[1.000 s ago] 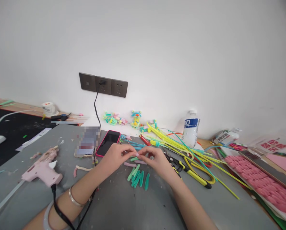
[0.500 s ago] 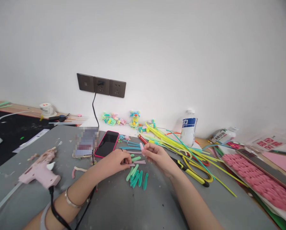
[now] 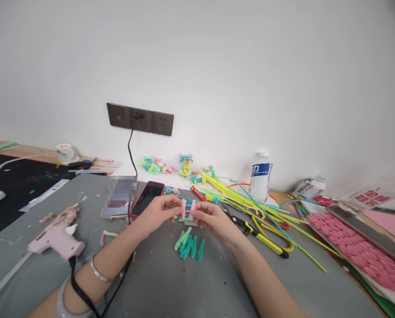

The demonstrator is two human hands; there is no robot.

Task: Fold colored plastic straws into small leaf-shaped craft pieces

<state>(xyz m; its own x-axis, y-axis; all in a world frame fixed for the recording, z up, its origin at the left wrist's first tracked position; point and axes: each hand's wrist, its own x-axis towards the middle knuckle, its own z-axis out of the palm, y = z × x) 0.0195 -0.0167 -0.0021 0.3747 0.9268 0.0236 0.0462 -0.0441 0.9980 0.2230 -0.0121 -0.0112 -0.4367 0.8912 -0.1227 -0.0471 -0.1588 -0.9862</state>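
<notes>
My left hand (image 3: pixel 161 214) pinches a short pale-pink fuzzy pipe cleaner piece (image 3: pixel 183 207) upright between thumb and fingers. A second pink pipe cleaner piece (image 3: pixel 192 207) stands upright in the pinch of my right hand (image 3: pixel 215 219), with a narrow gap between the two. Below them another pink piece (image 3: pixel 191 224) lies on the grey mat (image 3: pixel 210 287), close to some green ones partly hidden by my fingers. Nearer to me lie several light green pieces (image 3: pixel 182 238) and several teal pieces (image 3: pixel 193 247), tapered at the ends.
On the left rests a pink glue gun (image 3: pixel 56 237) with a black cord. A pink-edged phone (image 3: pixel 148 196) lies behind my left hand. To the right are yellow-handled pliers (image 3: pixel 265 238), long yellow pipe cleaners (image 3: pixel 237 194) and a white bottle (image 3: pixel 260 179). Small fuzzy figures (image 3: pixel 186 164) stand by the wall.
My hands were together, then parted: the left reached down to the pink pieces on the mat and has come up with one. It is now level with the right hand's piece.
</notes>
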